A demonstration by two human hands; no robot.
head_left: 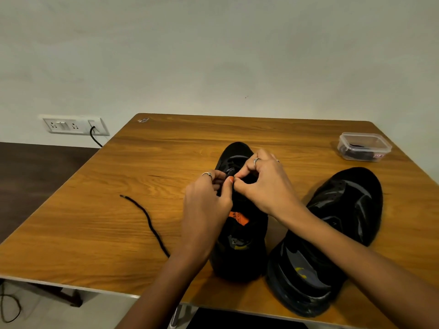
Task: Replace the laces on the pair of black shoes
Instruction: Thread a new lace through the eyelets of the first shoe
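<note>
Two black shoes stand on the wooden table [95,233], toes pointing away from me. The left shoe [240,248] shows an orange tongue label and is upright in the middle. The right shoe [332,233] leans outward beside it, without a visible lace. Both hands work over the left shoe's eyelet area. My left hand [206,205] pinches something dark at the eyelets, apparently the lace; my right hand [266,184] pinches there too, thumb and finger tips meeting. A loose black lace [148,222] lies on the table to the left, running under my left forearm.
A clear plastic container [364,147] holding dark laces sits at the table's far right. A wall socket [74,125] with a black cable plugged in is at the left, beyond the table. The table's near edge is close to my body.
</note>
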